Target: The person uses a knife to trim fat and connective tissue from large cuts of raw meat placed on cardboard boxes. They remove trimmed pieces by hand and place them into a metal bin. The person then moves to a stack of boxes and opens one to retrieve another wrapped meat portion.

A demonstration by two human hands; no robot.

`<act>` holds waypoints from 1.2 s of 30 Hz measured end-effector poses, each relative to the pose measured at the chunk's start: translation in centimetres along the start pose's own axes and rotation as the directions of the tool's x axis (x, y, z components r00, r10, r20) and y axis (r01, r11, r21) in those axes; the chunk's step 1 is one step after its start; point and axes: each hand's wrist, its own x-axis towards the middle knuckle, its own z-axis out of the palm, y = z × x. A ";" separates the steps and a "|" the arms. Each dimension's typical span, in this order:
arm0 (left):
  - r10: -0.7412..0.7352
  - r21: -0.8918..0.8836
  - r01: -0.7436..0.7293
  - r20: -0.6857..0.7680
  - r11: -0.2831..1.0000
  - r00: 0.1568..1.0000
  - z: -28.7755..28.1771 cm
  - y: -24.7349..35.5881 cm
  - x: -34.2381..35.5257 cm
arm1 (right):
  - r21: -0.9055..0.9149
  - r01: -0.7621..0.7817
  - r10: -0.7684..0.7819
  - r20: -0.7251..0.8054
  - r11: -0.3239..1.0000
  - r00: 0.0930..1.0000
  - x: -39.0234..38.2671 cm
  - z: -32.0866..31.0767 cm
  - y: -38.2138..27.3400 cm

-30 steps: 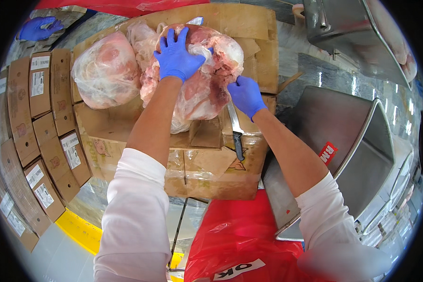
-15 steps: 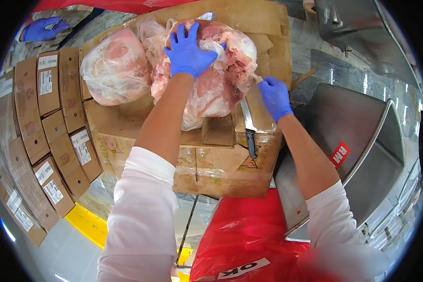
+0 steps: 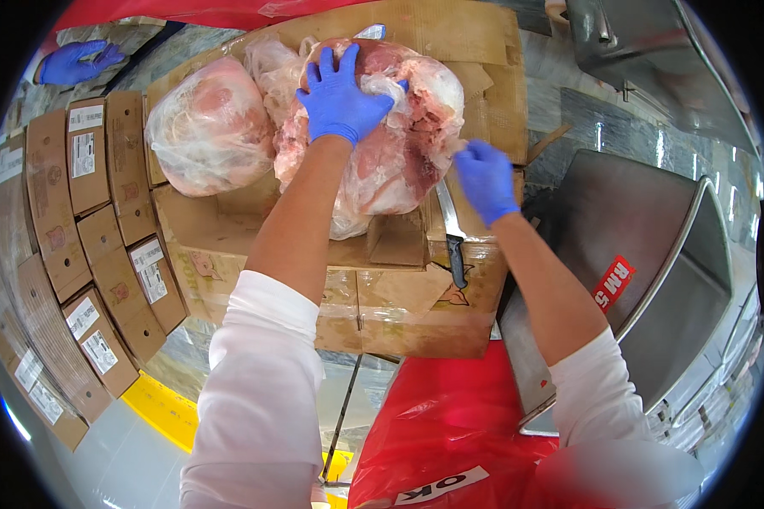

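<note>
A large piece of raw meat (image 3: 382,182), pink with white fat and partly covered in clear plastic wrap, lies on a cardboard box (image 3: 416,314). My left hand (image 3: 344,100), in a blue glove, presses on top of it with fingers spread. At the meat's right edge, my blue-gloved right hand (image 3: 487,182) is closed in a pinch on a pale end of the plastic wrap (image 3: 457,147). Below that hand rests a knife (image 3: 456,254) with a black handle, its blade pointing away from me beside the meat. Another wrapped piece of meat (image 3: 210,127) sits to the left.
Stacked cartons (image 3: 93,233) stand at the left. A grey metal bin (image 3: 628,229) is on the right, with more metal equipment (image 3: 654,59) beyond. Another person's blue-gloved hand (image 3: 78,63) shows at the upper left. A yellow edge (image 3: 161,407) lies low on the left.
My right hand has shifted slightly left and turned, closer to the meat's edge. My left hand stays in place. The other person's hand at the upper left has moved a little.
</note>
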 end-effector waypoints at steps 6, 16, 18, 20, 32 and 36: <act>-0.002 -0.015 0.002 -0.010 1.000 1.000 0.3 0.2 0.1 | -0.050 0.090 -0.089 0.011 0.995 0.996 -1.5 1.3 -2.1; -0.017 -0.027 0.017 -0.008 0.999 1.000 -0.5 0.6 0.3 | -0.070 0.171 -0.174 -0.048 0.983 0.984 -1.7 1.8 -2.4; -0.018 -0.021 0.018 -0.003 1.000 1.000 0.0 0.3 -0.3 | 0.070 -0.029 0.032 -0.038 0.997 0.999 -1.6 0.3 -1.1; 0.009 -0.001 -0.009 -0.035 1.000 0.999 0.4 -0.2 0.1 | 0.066 0.081 -0.079 -0.028 0.995 0.996 -2.1 1.6 -2.3; -0.009 0.020 0.009 -0.009 1.000 1.000 0.2 0.1 0.0 | 0.134 0.111 -0.097 -0.110 0.985 0.989 -1.3 1.9 -1.6; -0.002 0.016 0.003 -0.019 1.000 1.000 0.3 0.3 0.1 | 0.168 0.046 -0.033 -0.080 0.985 0.996 -1.7 1.3 -1.0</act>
